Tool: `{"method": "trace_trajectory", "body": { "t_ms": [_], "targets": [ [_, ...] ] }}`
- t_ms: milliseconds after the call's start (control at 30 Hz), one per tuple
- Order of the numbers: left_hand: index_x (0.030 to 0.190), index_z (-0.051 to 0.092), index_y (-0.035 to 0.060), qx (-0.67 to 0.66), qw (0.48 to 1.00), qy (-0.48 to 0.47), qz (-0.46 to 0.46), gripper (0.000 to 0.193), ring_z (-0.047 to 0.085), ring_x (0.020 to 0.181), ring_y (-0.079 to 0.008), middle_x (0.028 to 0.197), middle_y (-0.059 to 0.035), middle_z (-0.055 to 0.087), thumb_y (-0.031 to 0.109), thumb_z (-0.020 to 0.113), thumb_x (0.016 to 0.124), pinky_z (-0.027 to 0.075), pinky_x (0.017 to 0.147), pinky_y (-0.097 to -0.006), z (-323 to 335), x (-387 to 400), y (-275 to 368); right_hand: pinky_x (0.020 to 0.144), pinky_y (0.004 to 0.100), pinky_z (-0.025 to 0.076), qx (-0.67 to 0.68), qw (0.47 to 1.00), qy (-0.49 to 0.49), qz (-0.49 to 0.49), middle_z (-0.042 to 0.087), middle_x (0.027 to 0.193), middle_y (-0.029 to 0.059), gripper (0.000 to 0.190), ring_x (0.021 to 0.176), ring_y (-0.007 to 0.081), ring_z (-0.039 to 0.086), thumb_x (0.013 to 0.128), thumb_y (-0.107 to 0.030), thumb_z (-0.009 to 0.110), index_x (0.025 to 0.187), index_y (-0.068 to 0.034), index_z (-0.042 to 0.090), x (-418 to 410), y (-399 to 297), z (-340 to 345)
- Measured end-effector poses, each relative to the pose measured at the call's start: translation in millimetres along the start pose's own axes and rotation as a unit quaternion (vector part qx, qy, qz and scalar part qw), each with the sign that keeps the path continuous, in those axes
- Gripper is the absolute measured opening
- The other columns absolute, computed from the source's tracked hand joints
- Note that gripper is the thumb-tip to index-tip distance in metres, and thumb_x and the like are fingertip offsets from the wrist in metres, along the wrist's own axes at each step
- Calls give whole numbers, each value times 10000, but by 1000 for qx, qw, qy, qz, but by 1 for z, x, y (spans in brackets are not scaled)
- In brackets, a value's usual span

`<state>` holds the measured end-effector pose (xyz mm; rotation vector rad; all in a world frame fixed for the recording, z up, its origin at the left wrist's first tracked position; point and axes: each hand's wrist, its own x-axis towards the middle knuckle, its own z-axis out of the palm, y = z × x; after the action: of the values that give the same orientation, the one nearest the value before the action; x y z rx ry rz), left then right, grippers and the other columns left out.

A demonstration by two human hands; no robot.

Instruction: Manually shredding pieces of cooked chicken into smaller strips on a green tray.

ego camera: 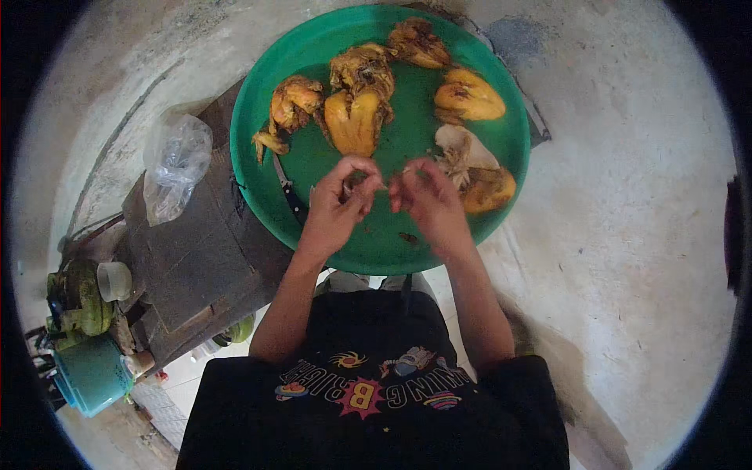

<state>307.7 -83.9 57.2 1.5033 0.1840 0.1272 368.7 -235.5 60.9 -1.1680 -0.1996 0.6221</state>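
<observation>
A round green plastic tray [411, 138] lies before me, holding pieces of cooked yellow-brown chicken. Over its near half, the fingertips of my left hand [341, 205] and my right hand [432, 202] come close together. Both hands are pinched around what looks like a small scrap of chicken, blurred and mostly covered by the fingers. Just beyond my left hand is a large chicken piece [353, 120]. Beside my right hand rests another yellow piece [490, 191], next to a pale, partly stripped part [464, 147]. A black-handled knife [288, 191] lies left of my left hand.
More chicken lies at the tray's left [295, 100], far side [418, 42] and right [470, 97]. Left of the tray, a clear plastic bag [179, 167] sits on a dark board surface [194, 258]. A teal plastic container [94, 373] and a translucent cup [114, 281] stand at lower left.
</observation>
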Motion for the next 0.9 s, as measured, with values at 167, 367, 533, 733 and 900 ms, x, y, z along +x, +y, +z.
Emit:
{"method": "trace_trajectory", "body": {
  "t_ms": [167,367,533,733,900],
  "targets": [
    [964,548,68,-43,995,80,-43,89,423,528,-25,707,17,556,140,585,928,319,434,-185,-18,2,-5,635,336,494,-310,941,93,-95,624,788,117,183,676,197,616,949,-182,531,981,-3,518,-3,9,-25],
    [965,547,73,-25,995,64,-69,70,421,526,-31,814,-8,602,124,577,928,317,430,-188,-16,0,-8,708,449,506,-671,737,-24,-72,618,877,228,268,788,403,614,864,-102,560,1109,3,535,-17,30,-48],
    [962,560,67,2,997,52,-63,74,423,528,-29,757,8,572,110,597,913,318,438,-185,-18,-4,-20,704,467,506,-664,745,9,-68,623,865,214,248,815,390,625,849,-134,567,1044,17,532,-29,21,-44],
    [928,574,59,157,987,3,-37,88,455,572,-25,727,15,550,100,638,882,352,489,-200,-10,-7,-19,691,407,517,-794,601,-81,43,645,871,171,228,822,312,648,814,-155,585,998,-22,557,-43,34,-37],
    [911,558,26,138,989,-44,-16,119,545,680,-69,791,-14,581,87,649,864,426,609,-229,-1,-14,-25,692,438,518,-731,676,-89,4,647,828,158,202,777,310,655,835,-168,577,968,-20,543,-32,23,-43]
  ]
}}
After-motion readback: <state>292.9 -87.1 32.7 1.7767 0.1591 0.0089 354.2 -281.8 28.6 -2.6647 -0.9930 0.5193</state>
